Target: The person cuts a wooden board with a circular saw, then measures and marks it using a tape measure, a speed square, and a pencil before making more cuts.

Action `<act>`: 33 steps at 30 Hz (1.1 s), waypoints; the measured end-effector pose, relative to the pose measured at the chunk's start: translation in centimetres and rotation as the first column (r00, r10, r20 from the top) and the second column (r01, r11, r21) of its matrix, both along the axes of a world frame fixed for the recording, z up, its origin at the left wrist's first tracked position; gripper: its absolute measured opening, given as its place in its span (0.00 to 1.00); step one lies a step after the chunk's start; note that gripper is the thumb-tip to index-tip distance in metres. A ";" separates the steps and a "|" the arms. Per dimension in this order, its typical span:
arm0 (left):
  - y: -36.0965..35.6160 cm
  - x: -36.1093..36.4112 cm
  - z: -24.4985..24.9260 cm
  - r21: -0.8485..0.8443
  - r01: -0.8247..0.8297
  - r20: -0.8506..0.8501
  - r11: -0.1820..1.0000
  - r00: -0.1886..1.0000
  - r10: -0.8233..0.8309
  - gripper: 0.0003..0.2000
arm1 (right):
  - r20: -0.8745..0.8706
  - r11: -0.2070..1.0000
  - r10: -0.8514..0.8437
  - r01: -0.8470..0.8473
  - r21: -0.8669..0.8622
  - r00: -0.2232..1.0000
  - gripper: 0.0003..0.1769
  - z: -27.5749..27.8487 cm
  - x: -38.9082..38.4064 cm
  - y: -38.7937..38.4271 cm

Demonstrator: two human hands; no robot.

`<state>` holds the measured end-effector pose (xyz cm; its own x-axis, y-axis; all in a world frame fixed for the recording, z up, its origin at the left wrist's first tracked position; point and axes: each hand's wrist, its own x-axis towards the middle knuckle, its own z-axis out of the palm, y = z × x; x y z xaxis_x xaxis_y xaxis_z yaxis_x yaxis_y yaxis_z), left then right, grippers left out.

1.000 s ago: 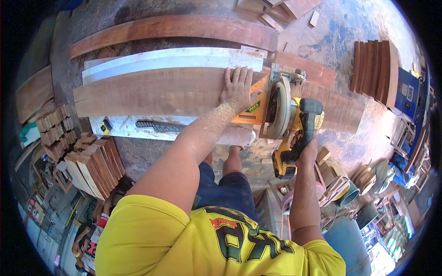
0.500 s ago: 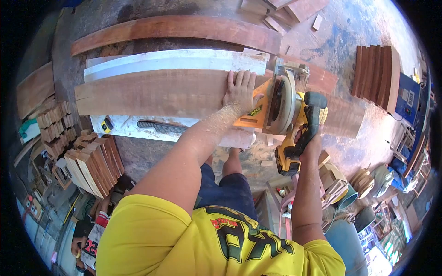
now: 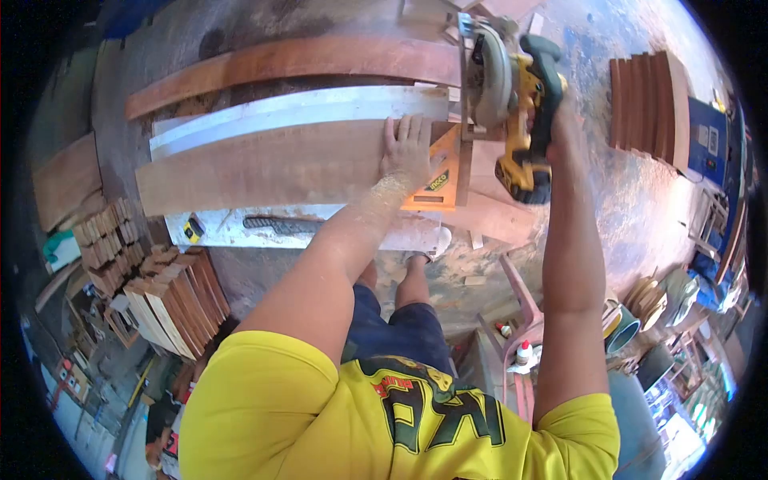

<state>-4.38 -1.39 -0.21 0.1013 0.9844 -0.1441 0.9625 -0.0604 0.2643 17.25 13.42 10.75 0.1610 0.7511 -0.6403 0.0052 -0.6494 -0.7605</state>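
Note:
My left hand [image 3: 406, 156] lies flat across a wide brown board [image 3: 264, 164], fingers stretched toward its far edge. Its thumb side rests by an orange speed square [image 3: 434, 182], set at the board's right end. My right hand [image 3: 558, 124] is wrapped round the handle of a yellow and black cordless circular saw [image 3: 524, 100]. The saw is beyond the board's far right corner, near the end of a curved reddish plank [image 3: 304, 60]. Under the board is a white-topped support [image 3: 384, 234]. A separate wood piece [image 3: 496, 214] lies lower down at the right.
On the support's near strip are a tape measure [image 3: 193, 230] and a dark handled tool [image 3: 280, 226]. Stacked wood pieces [image 3: 180, 300] stand at left, curved slats [image 3: 650, 104] at right. A pink chair frame [image 3: 524, 300] and a white bottle [image 3: 524, 352] are near my right arm.
The saw in my right hand has moved away from me, past the board's far edge. The wood right of the square now lies lower, apart from the board. My left hand stays on the board.

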 end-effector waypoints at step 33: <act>1.0 1.5 -2.8 0.200 0.313 -0.550 0.928 0.820 -0.157 0.27 | -0.277 -0.303 -0.925 0.944 0.128 -0.260 0.10 -11.0 50.5 -64.6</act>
